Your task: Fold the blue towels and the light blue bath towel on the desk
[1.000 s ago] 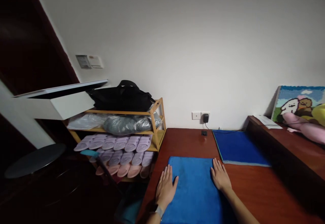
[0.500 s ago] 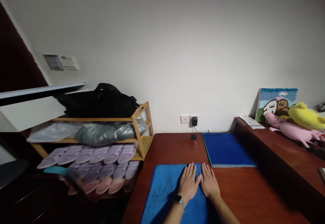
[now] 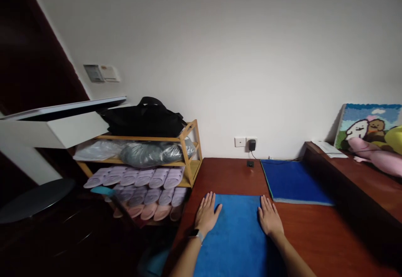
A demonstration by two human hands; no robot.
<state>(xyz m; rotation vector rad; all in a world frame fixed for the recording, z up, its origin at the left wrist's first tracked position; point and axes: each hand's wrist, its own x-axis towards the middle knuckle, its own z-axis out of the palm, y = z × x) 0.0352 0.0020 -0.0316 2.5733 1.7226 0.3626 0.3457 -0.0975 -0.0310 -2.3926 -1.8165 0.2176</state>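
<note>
A light-blue cloth (image 3: 237, 226) lies spread flat on the reddish-brown desk (image 3: 314, 231). At its far left corner my left hand (image 3: 207, 215) rests palm down, fingers stretched out and thumb apart, with a watch on the wrist. My right hand (image 3: 270, 216) lies flat by the far right corner, fingers extended, partly over the cloth's edge. Neither hand grips anything. Beyond my right hand, a darker blue folded cloth (image 3: 295, 180) with a green edge sits on the desk near the wall.
Left of the desk stands a wooden shoe rack (image 3: 187, 160) with rows of slippers (image 3: 144, 177) and a black bag (image 3: 147, 120) on top. A plugged-in charger (image 3: 251, 144) trails a cable. On the raised right ledge are a pink plush toy (image 3: 377, 155) and a picture (image 3: 364, 122).
My hands were close together near the cloth's right side; now they are apart, the left at the left edge, the right at the right. The camera view has turned left.
</note>
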